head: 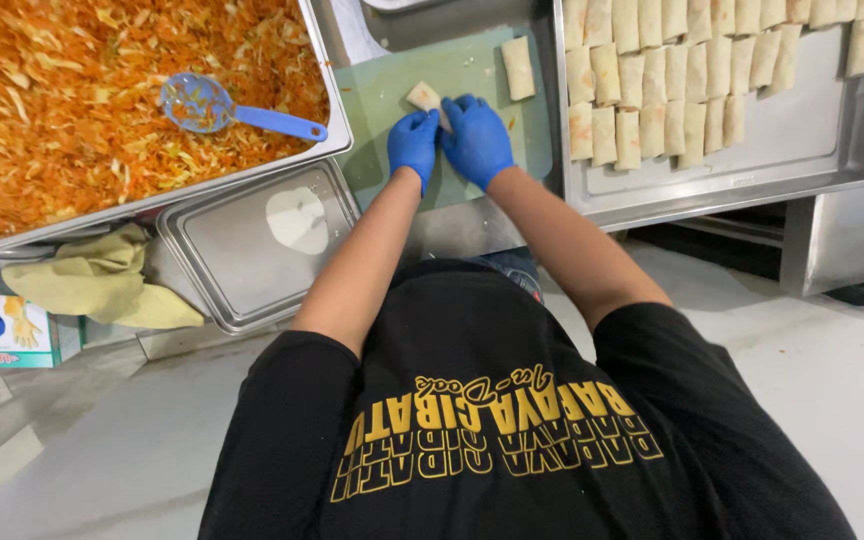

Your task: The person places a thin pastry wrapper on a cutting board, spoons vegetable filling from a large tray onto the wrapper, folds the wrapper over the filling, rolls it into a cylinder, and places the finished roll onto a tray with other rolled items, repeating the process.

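Note:
Both my hands wear blue gloves and meet on a pale green cutting board [472, 70]. My left hand [413, 145] and my right hand [476, 140] press together on a pale wrapper roll [424, 97] whose far end sticks out beyond the fingertips. A finished roll [518, 67] lies on the board's far right. To the left stands a big steel pan [337, 125] full of shredded orange and pale vegetable filling [72, 110], with a blue slotted spoon [222, 110] resting in it.
A steel tray [752, 170] on the right holds several rows of finished rolls [672, 80]. A small steel tray [252, 250] with a white smear sits near my left arm. A yellow cloth [102, 280] and a glove box [2, 330] lie at far left.

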